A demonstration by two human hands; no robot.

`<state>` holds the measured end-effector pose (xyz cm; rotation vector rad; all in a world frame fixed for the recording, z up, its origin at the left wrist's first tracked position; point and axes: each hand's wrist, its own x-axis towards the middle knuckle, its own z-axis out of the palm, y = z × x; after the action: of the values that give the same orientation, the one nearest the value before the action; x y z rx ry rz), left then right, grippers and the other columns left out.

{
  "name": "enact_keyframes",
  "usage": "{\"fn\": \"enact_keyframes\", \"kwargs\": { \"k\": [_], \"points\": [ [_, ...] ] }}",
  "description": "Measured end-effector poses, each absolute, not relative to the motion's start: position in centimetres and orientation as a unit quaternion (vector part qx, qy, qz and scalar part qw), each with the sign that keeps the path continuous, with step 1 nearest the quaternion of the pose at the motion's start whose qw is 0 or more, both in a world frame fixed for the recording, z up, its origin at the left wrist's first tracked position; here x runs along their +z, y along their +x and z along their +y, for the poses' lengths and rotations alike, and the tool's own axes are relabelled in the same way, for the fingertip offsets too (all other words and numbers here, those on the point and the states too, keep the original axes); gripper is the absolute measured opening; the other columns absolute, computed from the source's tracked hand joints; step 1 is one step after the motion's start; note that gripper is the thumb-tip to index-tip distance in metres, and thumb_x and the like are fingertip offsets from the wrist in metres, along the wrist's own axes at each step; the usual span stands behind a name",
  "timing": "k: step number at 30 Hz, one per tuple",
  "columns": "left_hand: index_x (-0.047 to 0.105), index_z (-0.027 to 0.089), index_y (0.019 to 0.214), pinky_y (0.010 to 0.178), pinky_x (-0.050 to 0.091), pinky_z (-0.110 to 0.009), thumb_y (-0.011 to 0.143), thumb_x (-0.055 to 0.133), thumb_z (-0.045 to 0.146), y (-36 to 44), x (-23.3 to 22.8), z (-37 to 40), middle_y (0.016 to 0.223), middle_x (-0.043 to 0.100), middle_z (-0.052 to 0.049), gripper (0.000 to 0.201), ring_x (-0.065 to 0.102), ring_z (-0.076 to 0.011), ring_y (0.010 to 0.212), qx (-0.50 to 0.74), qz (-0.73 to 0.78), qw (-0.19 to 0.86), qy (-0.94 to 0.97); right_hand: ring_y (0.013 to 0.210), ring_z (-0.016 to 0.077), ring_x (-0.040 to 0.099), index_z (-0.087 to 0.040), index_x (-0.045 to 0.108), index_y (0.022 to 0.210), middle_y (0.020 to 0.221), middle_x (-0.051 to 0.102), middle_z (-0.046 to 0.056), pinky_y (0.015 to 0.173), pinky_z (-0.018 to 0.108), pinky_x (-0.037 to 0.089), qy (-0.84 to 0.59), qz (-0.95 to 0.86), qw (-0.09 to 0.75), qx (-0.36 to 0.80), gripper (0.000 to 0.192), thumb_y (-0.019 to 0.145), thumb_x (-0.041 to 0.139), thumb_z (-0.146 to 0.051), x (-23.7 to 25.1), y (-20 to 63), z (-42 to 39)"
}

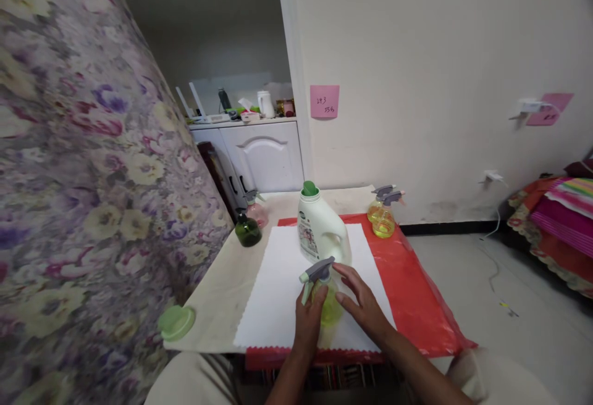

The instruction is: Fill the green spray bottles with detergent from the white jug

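A small spray bottle (330, 311) with yellow-green liquid and a grey trigger head stands upright on the white sheet (273, 288). My left hand (308, 318) is wrapped round its left side, below the pale green nozzle. On the right, my right hand (364, 306) has its fingers spread beside the spray head; whether the fingertips touch it I cannot tell. Just behind the spray bottle stands a large white detergent jug (319, 229), a green spout showing in its uncapped neck.
Two yellow spray bottles (383, 223) stand at the back right on red plastic (407, 294). A dark green bottle (248, 232) and a pink spray bottle (257, 212) are at the back left. A light green cap (176, 322) lies at the table's front left corner.
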<state>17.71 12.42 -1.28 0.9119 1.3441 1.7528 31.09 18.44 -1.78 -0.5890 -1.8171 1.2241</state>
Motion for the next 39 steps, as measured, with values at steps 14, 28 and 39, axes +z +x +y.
{"fn": "enact_keyframes", "kwargs": {
  "k": [14, 28, 39],
  "points": [
    [0.066, 0.019, 0.114, 0.104, 0.041, -0.042, 0.082, 0.064, 0.043, 16.9, -2.2, 12.7, 0.120, 0.068, -0.008, 0.040, 0.058, -0.0284, 0.118, 0.653, 0.541, 0.347, 0.402, 0.106, 0.0242, 0.061, -0.023, 0.066, 0.105, 0.106, 0.066, 0.004, 0.098, 0.039, 0.046, -0.176, -0.665, 0.421, 0.592, 0.026, 0.085, 0.060, -0.040, 0.8, 28.5, 19.7],
    [0.059, 0.020, 0.120, 0.106, 0.037, -0.041, 0.082, 0.064, 0.040, 15.8, -4.1, 13.0, 0.128, 0.062, -0.009, 0.044, 0.052, -0.0280, 0.124, 0.628, 0.554, 0.317, 0.444, 0.109, 0.0253, 0.061, -0.024, 0.065, 0.115, 0.115, 0.068, 0.007, 0.100, 0.042, 0.044, -0.159, -0.648, 0.401, 0.628, 0.033, 0.085, 0.061, -0.038, 0.9, 29.1, 19.7],
    [0.059, 0.023, 0.122, 0.106, 0.038, -0.038, 0.085, 0.061, 0.034, 16.0, -3.4, 12.9, 0.127, 0.063, -0.006, 0.038, 0.054, -0.0249, 0.121, 0.634, 0.519, 0.320, 0.475, 0.114, 0.0257, 0.057, -0.024, 0.066, 0.113, 0.119, 0.065, 0.006, 0.100, 0.039, 0.043, -0.165, -0.665, 0.394, 0.613, 0.033, 0.083, 0.063, -0.037, 0.8, 29.4, 20.3]
  ]
}}
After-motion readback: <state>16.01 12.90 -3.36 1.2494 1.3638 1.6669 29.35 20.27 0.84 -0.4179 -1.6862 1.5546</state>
